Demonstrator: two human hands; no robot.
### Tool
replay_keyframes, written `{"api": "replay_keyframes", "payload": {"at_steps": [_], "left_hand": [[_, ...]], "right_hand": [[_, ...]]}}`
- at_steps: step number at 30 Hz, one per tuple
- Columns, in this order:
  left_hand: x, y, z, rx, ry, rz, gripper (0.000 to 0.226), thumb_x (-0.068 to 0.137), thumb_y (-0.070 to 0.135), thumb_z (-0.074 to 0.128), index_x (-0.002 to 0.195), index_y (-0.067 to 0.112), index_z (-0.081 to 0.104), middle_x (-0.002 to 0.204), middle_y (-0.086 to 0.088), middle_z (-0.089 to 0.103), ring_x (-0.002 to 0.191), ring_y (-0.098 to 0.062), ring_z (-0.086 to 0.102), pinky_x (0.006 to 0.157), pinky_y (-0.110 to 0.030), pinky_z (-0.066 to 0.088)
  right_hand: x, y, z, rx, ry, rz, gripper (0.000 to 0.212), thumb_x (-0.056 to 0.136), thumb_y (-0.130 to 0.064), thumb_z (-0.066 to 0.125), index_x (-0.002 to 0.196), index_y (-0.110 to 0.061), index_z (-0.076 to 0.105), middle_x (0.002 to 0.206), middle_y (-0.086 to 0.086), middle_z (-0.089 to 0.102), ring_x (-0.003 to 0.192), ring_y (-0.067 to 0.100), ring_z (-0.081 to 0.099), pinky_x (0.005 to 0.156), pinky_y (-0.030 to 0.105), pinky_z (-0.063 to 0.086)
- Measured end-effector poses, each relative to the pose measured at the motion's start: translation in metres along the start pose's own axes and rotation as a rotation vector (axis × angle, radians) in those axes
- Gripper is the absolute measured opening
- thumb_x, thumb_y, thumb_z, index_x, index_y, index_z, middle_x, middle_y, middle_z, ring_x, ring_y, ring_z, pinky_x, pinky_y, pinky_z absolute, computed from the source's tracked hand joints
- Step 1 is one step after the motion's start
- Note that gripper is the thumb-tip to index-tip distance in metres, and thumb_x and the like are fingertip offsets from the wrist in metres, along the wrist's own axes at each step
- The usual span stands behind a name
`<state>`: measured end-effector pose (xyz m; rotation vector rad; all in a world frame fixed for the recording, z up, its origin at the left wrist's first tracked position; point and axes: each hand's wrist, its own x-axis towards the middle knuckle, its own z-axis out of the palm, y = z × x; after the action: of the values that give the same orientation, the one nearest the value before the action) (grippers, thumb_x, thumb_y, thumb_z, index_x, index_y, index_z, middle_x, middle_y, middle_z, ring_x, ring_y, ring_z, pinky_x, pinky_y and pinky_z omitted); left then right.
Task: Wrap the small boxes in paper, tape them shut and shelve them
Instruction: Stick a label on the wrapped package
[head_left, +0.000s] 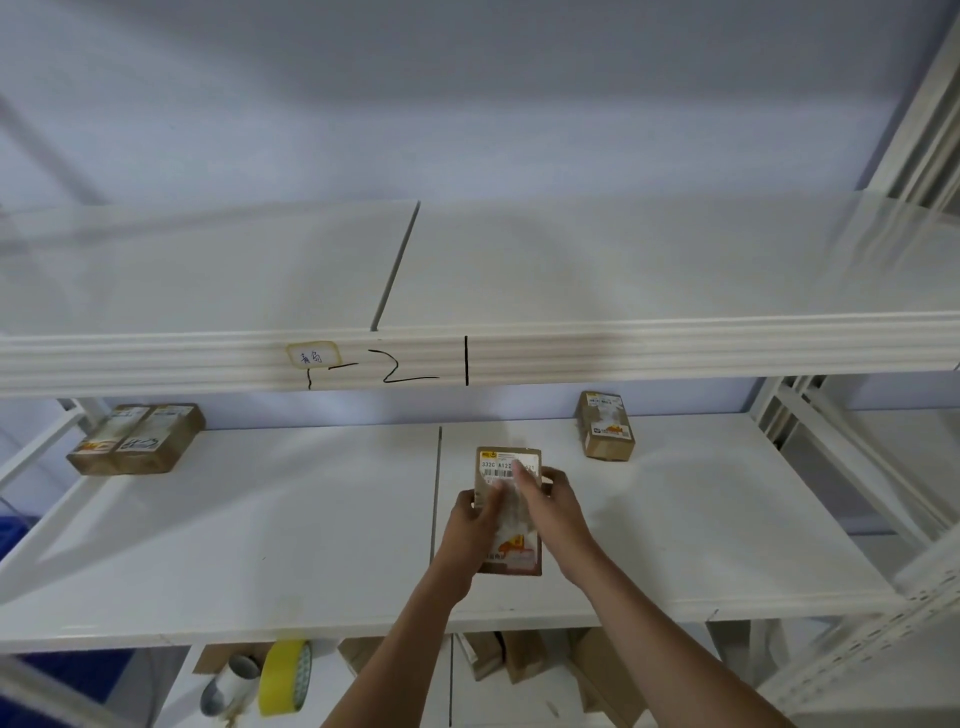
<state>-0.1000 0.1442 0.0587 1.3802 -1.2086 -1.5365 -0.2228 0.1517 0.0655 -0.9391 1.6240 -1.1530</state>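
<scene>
**Q:** where's the box at right now? and what are the hands doing?

**A:** I'm seeing the wrapped box (509, 512) lying flat on the middle shelf (260, 519), roughly 6 o'clock from the handwritten label (312, 355) on the rail above. Both hands are on it. My left hand (475, 522) grips its left edge with the thumb curled over the top, and my right hand (550, 501) holds the right side, fingers laid across the printed sticker.

**Q:** anything else already up there?

**A:** Yep, two wrapped boxes (136, 439) side by side, touching, at about 9 o'clock, and a single box (607, 426) at 1 o'clock near the back wall. Under the shelf, around 7 o'clock, there's a yellow tape roll (284, 678) standing on edge just beside a grey roll (228, 686).
</scene>
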Motion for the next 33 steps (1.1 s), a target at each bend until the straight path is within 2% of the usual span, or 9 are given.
{"api": "replay_keyframes", "payload": {"at_steps": [3,6,11,14,19,21,27,30,33], "left_hand": [[-0.007,0.000,0.006,-0.004,0.000,-0.004,0.042,0.099,0.054,0.047,0.121,0.018,0.052,0.100,-0.001,0.070,0.079,-0.012,0.073,0.058,-0.020,0.056],[-0.010,0.001,0.010,-0.039,-0.005,-0.004,0.043,0.100,0.052,0.046,0.124,0.017,0.051,0.105,-0.004,0.071,0.081,-0.015,0.075,0.058,-0.022,0.057],[-0.009,0.002,0.011,-0.052,0.008,0.007,0.048,0.100,0.055,0.043,0.128,0.017,0.050,0.109,-0.004,0.070,0.087,-0.017,0.075,0.062,-0.024,0.058],[-0.010,0.002,0.010,-0.065,0.024,-0.017,0.050,0.099,0.058,0.042,0.127,0.018,0.052,0.108,-0.004,0.072,0.084,-0.017,0.075,0.061,-0.023,0.058],[-0.009,-0.001,0.013,-0.041,0.053,-0.036,0.055,0.097,0.064,0.039,0.128,0.020,0.051,0.112,-0.004,0.070,0.091,-0.018,0.074,0.065,-0.024,0.059],[-0.008,-0.002,0.014,-0.013,0.066,-0.025,0.057,0.096,0.065,0.039,0.127,0.019,0.053,0.111,-0.004,0.071,0.092,-0.018,0.074,0.067,-0.025,0.060],[-0.006,-0.005,0.018,0.010,0.105,0.042,0.057,0.097,0.060,0.042,0.120,0.012,0.059,0.102,-0.004,0.073,0.086,-0.017,0.074,0.063,-0.022,0.057],[-0.004,-0.005,0.014,-0.007,0.068,-0.024,0.056,0.097,0.062,0.042,0.120,0.014,0.058,0.103,-0.004,0.073,0.085,-0.017,0.074,0.062,-0.023,0.057],[-0.004,-0.007,0.009,-0.053,0.082,-0.039,0.063,0.094,0.069,0.036,0.123,0.016,0.056,0.106,-0.005,0.072,0.085,-0.018,0.074,0.058,-0.022,0.056]], "right_hand": [[0.001,-0.009,0.002,-0.081,0.047,-0.074,0.048,0.088,-0.058,0.066,0.122,-0.025,0.055,0.111,-0.008,0.069,0.096,0.010,0.066,0.085,0.028,0.055],[0.003,-0.010,0.004,-0.138,0.097,-0.101,0.038,0.099,-0.049,0.054,0.125,-0.021,0.056,0.118,-0.001,0.068,0.096,0.013,0.063,0.080,0.024,0.051],[0.000,-0.011,0.005,-0.055,0.056,-0.076,0.042,0.104,-0.052,0.035,0.133,-0.024,0.047,0.125,0.002,0.063,0.112,0.024,0.063,0.097,0.042,0.053],[0.000,-0.013,0.004,-0.068,0.048,-0.059,0.042,0.106,-0.052,0.028,0.132,-0.024,0.046,0.124,0.004,0.063,0.111,0.026,0.063,0.098,0.045,0.053],[-0.003,-0.013,0.006,-0.154,0.115,-0.074,0.045,0.107,-0.049,0.025,0.131,-0.020,0.050,0.122,0.004,0.065,0.103,0.021,0.063,0.092,0.039,0.054],[-0.003,-0.010,0.006,-0.162,0.127,-0.075,0.045,0.107,-0.048,0.024,0.132,-0.019,0.049,0.125,0.005,0.065,0.107,0.024,0.065,0.092,0.038,0.055],[-0.007,-0.006,0.010,-0.187,0.142,-0.104,0.043,0.108,-0.041,0.024,0.133,-0.014,0.046,0.129,0.008,0.065,0.112,0.025,0.066,0.066,0.010,0.046],[-0.005,-0.001,0.009,-0.124,0.111,-0.044,0.049,0.106,-0.051,0.027,0.135,-0.018,0.048,0.130,0.006,0.065,0.111,0.026,0.067,0.081,0.026,0.055],[-0.006,0.007,0.008,0.015,0.018,0.044,0.070,0.091,-0.078,0.029,0.136,-0.027,0.047,0.128,0.003,0.064,0.109,0.025,0.067,0.094,0.048,0.056]]}}
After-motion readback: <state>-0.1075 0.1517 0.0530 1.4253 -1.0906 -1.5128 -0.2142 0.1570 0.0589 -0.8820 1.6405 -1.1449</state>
